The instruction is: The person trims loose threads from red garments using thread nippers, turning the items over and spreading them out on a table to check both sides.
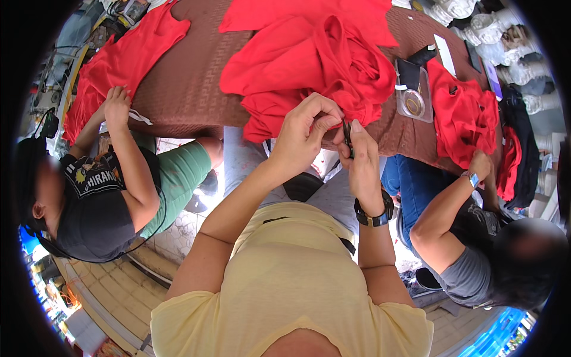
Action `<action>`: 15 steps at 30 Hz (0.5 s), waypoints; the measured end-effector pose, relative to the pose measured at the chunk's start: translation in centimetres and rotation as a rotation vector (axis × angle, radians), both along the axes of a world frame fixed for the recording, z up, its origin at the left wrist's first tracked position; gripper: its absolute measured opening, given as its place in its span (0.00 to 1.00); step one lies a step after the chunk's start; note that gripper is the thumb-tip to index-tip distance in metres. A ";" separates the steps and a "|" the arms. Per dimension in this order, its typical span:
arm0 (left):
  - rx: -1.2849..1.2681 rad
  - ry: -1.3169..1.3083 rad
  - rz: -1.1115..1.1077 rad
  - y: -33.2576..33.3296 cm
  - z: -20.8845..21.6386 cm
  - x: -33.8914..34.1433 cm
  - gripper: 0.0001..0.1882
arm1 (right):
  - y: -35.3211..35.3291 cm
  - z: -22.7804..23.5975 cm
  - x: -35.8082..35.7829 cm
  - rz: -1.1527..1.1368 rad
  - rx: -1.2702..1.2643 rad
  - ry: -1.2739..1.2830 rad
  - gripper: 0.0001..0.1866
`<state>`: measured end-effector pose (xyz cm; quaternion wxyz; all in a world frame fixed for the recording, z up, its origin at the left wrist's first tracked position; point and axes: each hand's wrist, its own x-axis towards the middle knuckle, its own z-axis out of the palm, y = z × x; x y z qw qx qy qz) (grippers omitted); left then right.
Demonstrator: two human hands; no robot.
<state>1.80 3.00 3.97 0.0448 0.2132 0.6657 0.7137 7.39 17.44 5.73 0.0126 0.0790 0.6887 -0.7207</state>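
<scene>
My right hand (363, 156) is closed around small dark thread snips (347, 135), their narrow blades pointing away from me. Close beside the blades, thumb and fingers of my left hand (303, 134) are pinched together; what lies between them is too small to make out. Both hands are just over the table's near edge, above my lap. Right behind them a large heap of red cloth (285, 65) spreads across the table, its folds reaching down to my fingers.
The table has a brown textured cover (178, 71). Co-workers sit at left and right, handling a red garment (128, 62) and a red cloth (467, 119). Right of my heap stands a clear plastic box (414, 102) with round items. White bundles (491, 27) lie at the far right.
</scene>
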 end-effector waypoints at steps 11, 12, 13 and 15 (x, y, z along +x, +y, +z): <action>-0.090 0.108 0.006 -0.3 -0.5 -0.2 0.02 | 0.2 -1.5 -1.3 0.063 -0.240 -0.049 0.26; -0.102 0.137 0.007 -0.4 -0.7 -0.4 0.02 | 0.3 -1.9 -1.4 0.076 -0.246 -0.048 0.26; -0.114 0.165 0.008 -0.5 -0.8 -0.4 0.02 | 0.5 -2.4 -1.2 0.047 -0.220 -0.010 0.26; -0.132 0.155 -0.087 -1.0 -0.6 -0.3 0.03 | 0.9 -3.1 -0.9 -0.008 -0.167 0.067 0.25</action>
